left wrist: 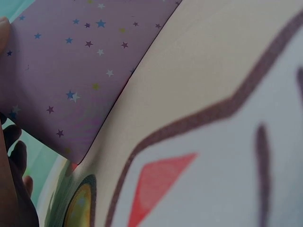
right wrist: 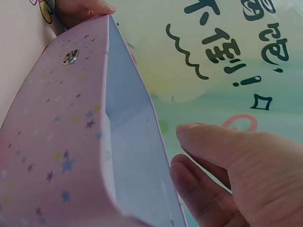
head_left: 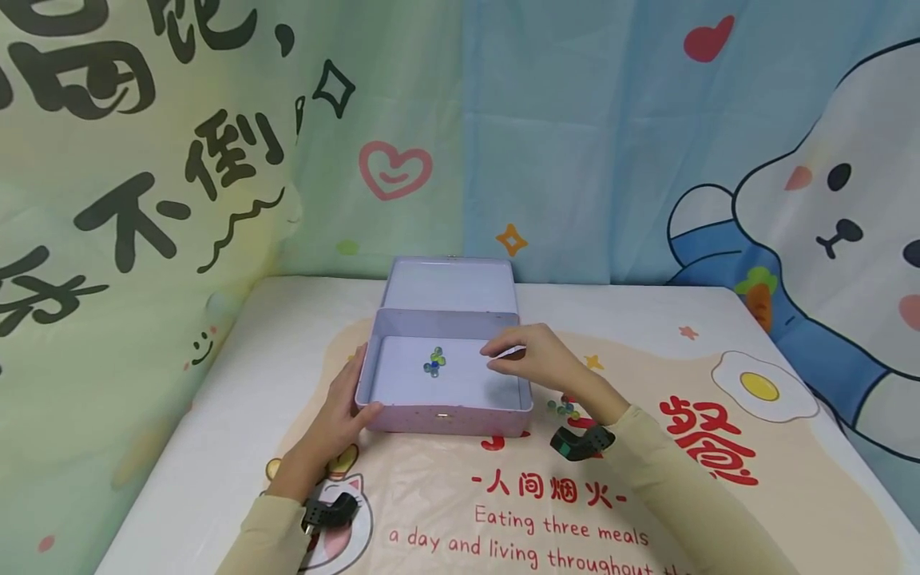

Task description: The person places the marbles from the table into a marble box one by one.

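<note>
An open lilac tin box (head_left: 453, 421) with a star print stands on the table, its hinged lid (head_left: 450, 285) tipped back. Inside, left of centre, lies a small cluster of green and blue glassy marbles (head_left: 434, 363). My left hand (head_left: 338, 407) holds the box at its front left corner, thumb at the front rim and fingers along the left side. Over the box's right part hovers my right hand (head_left: 535, 359), thumb and forefinger apart with nothing visible between them. The right wrist view shows its fingertips (right wrist: 189, 130) close by the box's rim.
More small glassy marbles (head_left: 562, 408) lie on the table right of the box, partly behind the right wrist's black band (head_left: 582, 442). A printed cloth (head_left: 424, 487) covers the table. Behind it hangs a patterned curtain (head_left: 539, 144).
</note>
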The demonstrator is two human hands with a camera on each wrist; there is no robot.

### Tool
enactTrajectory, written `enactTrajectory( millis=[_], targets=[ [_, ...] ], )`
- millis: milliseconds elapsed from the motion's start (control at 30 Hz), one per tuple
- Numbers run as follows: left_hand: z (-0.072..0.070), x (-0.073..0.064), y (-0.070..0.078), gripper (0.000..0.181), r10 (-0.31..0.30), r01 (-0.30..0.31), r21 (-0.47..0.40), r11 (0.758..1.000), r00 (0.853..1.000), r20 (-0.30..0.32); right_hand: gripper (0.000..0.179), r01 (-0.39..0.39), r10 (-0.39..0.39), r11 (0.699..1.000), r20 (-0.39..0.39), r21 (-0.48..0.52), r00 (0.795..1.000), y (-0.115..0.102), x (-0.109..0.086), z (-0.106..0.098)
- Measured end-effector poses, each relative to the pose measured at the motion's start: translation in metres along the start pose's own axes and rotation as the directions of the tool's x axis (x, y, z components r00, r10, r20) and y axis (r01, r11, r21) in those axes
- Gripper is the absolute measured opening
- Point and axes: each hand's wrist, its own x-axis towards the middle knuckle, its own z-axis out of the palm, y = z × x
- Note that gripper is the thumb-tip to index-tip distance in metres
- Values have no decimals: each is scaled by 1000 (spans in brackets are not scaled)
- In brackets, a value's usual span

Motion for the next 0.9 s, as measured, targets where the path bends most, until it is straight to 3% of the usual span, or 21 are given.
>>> enactTrajectory(
  millis=[267,500,900],
  targets=[
    [0,-1,2,89,3,-3,-2,1000,1000,7,20,-66,67,998,-62,16,996,6,-22,-8],
    [1,-1,3,89,21,-21,-1,1000,1000,-7,22,-165,167,986,-117,32,979,17,-42,-15],
    [0,-1,4,90,9,-9,-11,1000,1000,-1,26,-193,195,981,-167,28,966,46,-75,-20]
  ],
)
